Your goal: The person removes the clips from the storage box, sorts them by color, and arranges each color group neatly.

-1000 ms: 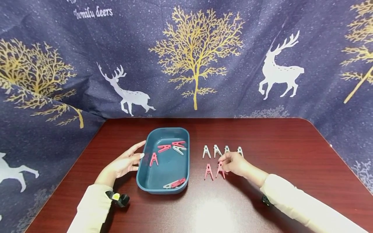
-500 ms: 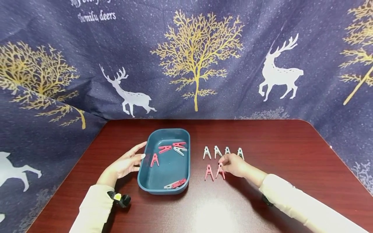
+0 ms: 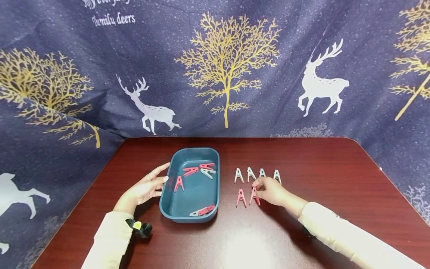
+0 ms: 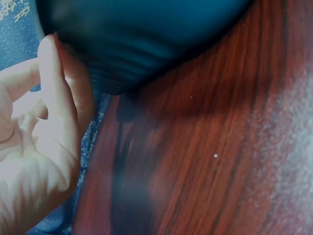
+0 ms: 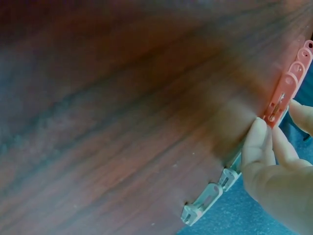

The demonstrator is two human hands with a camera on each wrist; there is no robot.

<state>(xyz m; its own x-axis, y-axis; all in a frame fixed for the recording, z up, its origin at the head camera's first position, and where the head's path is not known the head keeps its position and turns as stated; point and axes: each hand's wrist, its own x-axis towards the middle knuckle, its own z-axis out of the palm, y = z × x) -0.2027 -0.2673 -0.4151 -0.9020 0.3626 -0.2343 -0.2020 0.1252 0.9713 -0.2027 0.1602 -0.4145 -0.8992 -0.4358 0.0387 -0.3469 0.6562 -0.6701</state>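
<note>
My left hand [image 3: 146, 189] rests against the left wall of a blue-green plastic bin [image 3: 167, 194], with fingers fairly straight. Close up in the left wrist view, its fingertips touch the bin's outer side [image 4: 146, 44]. On the table to the right, my right hand [image 3: 273, 190] pinches a pink clothespin [image 3: 253, 195] between thumb and fingers. That clothespin stands beside another pink clothespin [image 3: 240, 198], which no hand touches. Behind them is a row of white clothespins [image 3: 238, 175], partly hidden by the right hand. In the right wrist view, pink clothespins [image 5: 286, 93] line up at the fingertips.
Inside the bin lie several pink clothespins [image 3: 179, 184] and white clothespins [image 3: 208, 173], some at its near end. A dark red wooden table [image 3: 319, 168] carries everything. Behind it hangs a blue cloth [image 3: 255, 112] printed with deer and trees.
The head view has shifted slightly. Both hands keep nearly the same places, left at the bin and right at the pink clothespin, which has barely moved.
</note>
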